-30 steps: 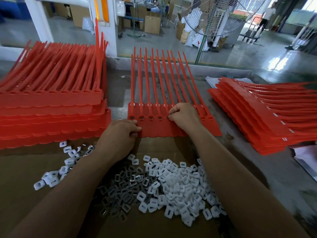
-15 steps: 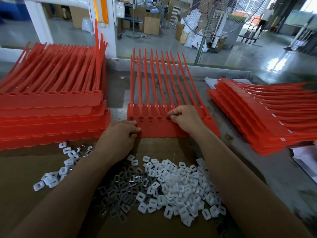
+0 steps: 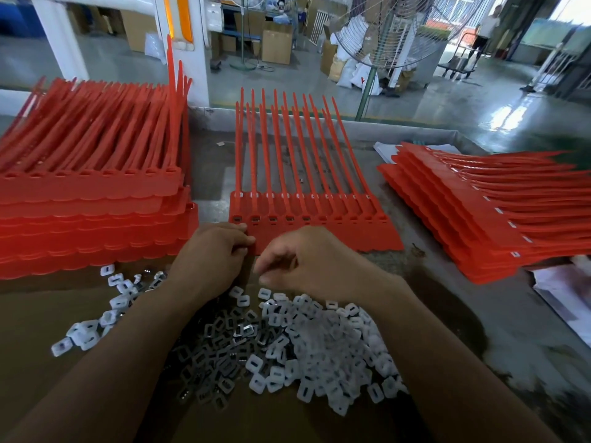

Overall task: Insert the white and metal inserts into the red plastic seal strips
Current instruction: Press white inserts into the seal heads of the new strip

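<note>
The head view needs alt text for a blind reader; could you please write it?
The left hand holds the near corner of a comb of red seal strips while the right hand hovers near white inserts and metal inserts. Red strip stacks lie either side.

A: What lies on the counter (image 3: 431, 298)?

B: A sheet of red seal strips (image 3: 335, 231) in the middle, tails pointing away. Red stacks (image 3: 89, 212) sit on either side. Nearer, white inserts (image 3: 329, 346) are heaped beside darker metal inserts (image 3: 220, 346).

A: And the hands?

B: The left grip (image 3: 211, 254) curls on the sheet's near left corner. The right grip (image 3: 307, 260), blurred, fingers curled, hovers above the inserts.
</note>
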Demonstrator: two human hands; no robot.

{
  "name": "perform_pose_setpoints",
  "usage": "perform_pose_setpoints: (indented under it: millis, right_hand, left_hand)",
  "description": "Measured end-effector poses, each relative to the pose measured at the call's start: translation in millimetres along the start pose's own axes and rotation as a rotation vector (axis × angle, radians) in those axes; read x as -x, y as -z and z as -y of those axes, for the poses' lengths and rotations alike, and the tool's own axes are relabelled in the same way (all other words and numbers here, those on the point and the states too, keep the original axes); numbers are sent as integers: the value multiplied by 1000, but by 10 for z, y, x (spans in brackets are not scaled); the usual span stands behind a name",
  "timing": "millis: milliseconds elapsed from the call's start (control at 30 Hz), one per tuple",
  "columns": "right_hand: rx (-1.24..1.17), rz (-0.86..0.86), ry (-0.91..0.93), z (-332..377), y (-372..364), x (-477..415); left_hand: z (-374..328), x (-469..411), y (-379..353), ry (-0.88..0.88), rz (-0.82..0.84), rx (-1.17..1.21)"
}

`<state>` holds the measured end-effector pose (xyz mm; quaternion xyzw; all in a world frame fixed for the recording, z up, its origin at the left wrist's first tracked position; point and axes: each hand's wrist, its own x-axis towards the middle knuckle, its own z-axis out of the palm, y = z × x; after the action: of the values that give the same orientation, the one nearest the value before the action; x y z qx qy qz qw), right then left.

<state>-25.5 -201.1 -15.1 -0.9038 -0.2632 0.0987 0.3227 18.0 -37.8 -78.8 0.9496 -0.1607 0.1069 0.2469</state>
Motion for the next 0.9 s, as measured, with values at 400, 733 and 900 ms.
perform_pose_setpoints:
  millis: [400, 733, 900]
  right_hand:
    - [269, 297, 102, 161, -269, -30]
    - [217, 352, 53, 137, -216, -6]
    - [-37, 204, 33, 62, -163, 4]
  left_hand:
    - [-16, -69, -12, -7, -20, 13]
    - [-19, -74, -31, 3, -14, 6]
    - [-14, -73, -32, 18, 13, 42]
